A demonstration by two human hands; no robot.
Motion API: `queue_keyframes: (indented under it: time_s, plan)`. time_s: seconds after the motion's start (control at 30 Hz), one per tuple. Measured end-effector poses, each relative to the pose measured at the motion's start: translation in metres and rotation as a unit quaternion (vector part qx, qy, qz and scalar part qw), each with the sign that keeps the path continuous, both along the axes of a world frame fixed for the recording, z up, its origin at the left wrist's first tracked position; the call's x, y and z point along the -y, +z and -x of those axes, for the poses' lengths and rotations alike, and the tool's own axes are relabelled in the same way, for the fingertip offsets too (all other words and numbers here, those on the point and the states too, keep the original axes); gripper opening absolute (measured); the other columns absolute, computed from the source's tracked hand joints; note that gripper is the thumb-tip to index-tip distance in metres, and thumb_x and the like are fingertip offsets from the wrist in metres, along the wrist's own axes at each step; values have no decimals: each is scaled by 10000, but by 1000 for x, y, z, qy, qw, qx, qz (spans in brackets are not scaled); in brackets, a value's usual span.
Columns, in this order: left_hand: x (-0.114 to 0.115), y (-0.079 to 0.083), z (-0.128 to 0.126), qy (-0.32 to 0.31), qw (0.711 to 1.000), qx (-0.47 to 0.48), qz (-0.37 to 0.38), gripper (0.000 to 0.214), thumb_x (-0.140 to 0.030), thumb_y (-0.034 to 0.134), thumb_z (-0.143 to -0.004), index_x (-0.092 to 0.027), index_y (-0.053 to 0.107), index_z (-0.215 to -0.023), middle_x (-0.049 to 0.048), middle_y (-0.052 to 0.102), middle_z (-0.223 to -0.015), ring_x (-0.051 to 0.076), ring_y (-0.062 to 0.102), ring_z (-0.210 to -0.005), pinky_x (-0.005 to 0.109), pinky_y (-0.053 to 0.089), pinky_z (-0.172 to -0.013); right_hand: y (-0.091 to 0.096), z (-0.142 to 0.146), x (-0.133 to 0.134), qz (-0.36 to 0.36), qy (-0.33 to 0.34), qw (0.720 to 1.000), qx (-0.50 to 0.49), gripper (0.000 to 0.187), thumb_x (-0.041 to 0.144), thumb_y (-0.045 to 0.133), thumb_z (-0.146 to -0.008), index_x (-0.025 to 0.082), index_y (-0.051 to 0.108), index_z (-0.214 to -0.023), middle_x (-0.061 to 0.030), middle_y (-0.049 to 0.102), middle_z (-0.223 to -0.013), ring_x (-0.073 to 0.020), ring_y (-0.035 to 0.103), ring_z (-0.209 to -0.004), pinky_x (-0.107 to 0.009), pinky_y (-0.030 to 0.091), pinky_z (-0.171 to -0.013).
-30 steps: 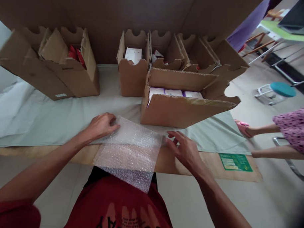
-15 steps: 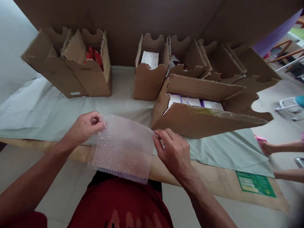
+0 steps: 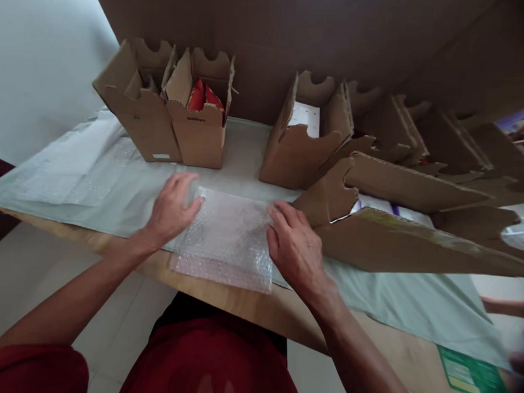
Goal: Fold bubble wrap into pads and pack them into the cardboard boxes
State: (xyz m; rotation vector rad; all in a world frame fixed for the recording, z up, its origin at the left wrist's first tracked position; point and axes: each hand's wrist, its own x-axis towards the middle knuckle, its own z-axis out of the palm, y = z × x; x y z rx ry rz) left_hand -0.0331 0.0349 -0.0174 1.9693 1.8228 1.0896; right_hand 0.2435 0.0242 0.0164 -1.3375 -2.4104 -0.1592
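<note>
Where the 2 hands rest, the bubble wrap (image 3: pixel 228 238) lies flat on the worktop (image 3: pixel 241 307), directly between them. The left hand (image 3: pixel 173 208), fingers loosely spread, presses its far left corner. The right hand (image 3: pixel 292 249), fingers close together and flat, covers its right edge. Both touch it, neither nearer. The sheet looks roughly square, with no clear long axis. A box (image 3: pixel 393 247) stands just right of the right hand.
</note>
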Motion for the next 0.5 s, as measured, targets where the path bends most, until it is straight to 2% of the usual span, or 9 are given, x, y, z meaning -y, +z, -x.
queue_keyframes:
  time_s: [0.07, 0.13, 0.2, 0.33, 0.5]
  plan:
    - [6, -9, -20, -89, 995, -36, -1, 445, -283, 548, -943, -151, 571, -1368, 182, 532, -1508, 340, 471, -1428, 532, 334, -1205, -14, 13, -10, 23, 26, 999, -3, 354, 146, 465, -1000, 154, 608, -1324, -167, 612, -1425, -319, 577, -1256, -463, 546, -987]
    - [9, -21, -42, -173, 982, -72, 34, 487, -250, 512, -962, -115, 537, -1429, 205, 472, -1581, 347, 412, -1491, 531, 286, -1240, -32, 27, -21, 59, 45, 997, 0, 408, 127, 447, -997, 130, 592, -1378, -167, 578, -1481, -316, 523, -1355, -478, 490, -1080]
    - [9, -34, -57, -223, 965, -120, 68, 555, -291, 527, -973, -81, 480, -1484, 226, 447, -1604, 352, 355, -1534, 542, 230, -1268, -53, 37, -30, 104, 47, 993, 11, 447, 138, 453, -995, 93, 575, -1423, -178, 560, -1509, -322, 487, -1412, -490, 446, -1128]
    - [13, -48, -60, -219, 942, -239, 85, 638, -438, 480, -1029, -107, 378, -1564, 196, 319, -1685, 330, 222, -1594, 551, 115, -1299, -80, 34, -34, 155, 38, 987, 20, 510, 263, 493, -1017, 76, 535, -1489, -179, 486, -1580, -335, 423, -1477, -517, 363, -1192]
    - [22, -43, -45, -167, 935, -298, 93, 738, -554, 525, -998, -119, 373, -1575, 219, 280, -1694, 368, 198, -1595, 547, 147, -1291, -79, 24, -30, 183, 31, 983, 4, 547, 319, 490, -1029, 97, 504, -1528, -158, 406, -1637, -330, 355, -1522, -512, 305, -1228]
